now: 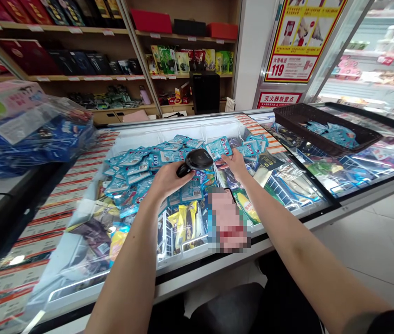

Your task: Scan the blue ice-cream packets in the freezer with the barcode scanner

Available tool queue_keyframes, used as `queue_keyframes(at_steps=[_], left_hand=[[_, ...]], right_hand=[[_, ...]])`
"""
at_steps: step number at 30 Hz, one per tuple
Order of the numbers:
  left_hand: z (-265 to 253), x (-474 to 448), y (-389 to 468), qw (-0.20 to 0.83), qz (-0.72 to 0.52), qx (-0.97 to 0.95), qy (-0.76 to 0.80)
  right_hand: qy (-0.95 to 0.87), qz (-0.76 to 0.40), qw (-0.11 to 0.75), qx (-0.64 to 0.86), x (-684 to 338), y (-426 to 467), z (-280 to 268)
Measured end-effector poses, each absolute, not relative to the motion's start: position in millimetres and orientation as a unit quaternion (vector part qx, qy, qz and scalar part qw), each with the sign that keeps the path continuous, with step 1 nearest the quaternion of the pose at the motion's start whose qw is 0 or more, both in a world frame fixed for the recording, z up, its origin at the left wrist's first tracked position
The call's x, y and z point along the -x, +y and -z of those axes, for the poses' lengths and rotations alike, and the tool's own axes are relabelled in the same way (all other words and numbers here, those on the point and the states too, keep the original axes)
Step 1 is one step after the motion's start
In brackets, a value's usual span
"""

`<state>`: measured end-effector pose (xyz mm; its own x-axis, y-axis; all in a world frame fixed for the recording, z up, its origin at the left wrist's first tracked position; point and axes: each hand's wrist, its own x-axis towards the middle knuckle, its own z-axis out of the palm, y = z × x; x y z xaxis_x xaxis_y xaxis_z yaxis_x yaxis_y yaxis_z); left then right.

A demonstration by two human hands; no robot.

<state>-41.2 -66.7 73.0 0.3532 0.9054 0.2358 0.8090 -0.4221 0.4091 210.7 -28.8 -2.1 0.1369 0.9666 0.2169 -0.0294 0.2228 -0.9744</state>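
Note:
My left hand (170, 180) is closed around the handle of a black barcode scanner (199, 159), its head turned to the right. In my right hand (234, 163) is a light-blue packet (219, 148), held by its lower right edge close to the scanner's head. Beyond and left of the scanner, many similar blue packets (137, 160) lie in a loose heap on the freezer's glass top (89, 190). A few more blue packets (252, 146) lie just right of my right hand. A pixelated, phone-like object (228, 220) rests on the glass between my forearms.
A dark brown basket (287, 116) with several blue packets stands on the glass at right. Plastic-wrapped boxes (26, 125) are stacked at left. Shelves of packaged goods (183, 60) line the back. Price labels (40, 227) run along the freezer.

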Motion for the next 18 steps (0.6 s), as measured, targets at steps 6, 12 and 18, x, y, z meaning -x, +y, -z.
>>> queue_keyframes(at_steps=[6, 12, 18], left_hand=[[-74.9, 42.5, -67.8, 0.114, -0.218, -0.821, 0.515], [-74.8, 42.7, -66.9, 0.118, -0.220, -0.814, 0.524], [-75.1, 42.9, -68.9, 0.108, -0.265, -0.792, 0.539]], right_hand=[[-0.500, -0.427, 0.587, 0.472, -209.7, -28.6, -1.6], [-0.493, -0.418, 0.590, 0.485, -208.9, -26.9, -1.4], [-0.496, -0.349, 0.608, 0.512, -208.3, -35.6, -0.6]])
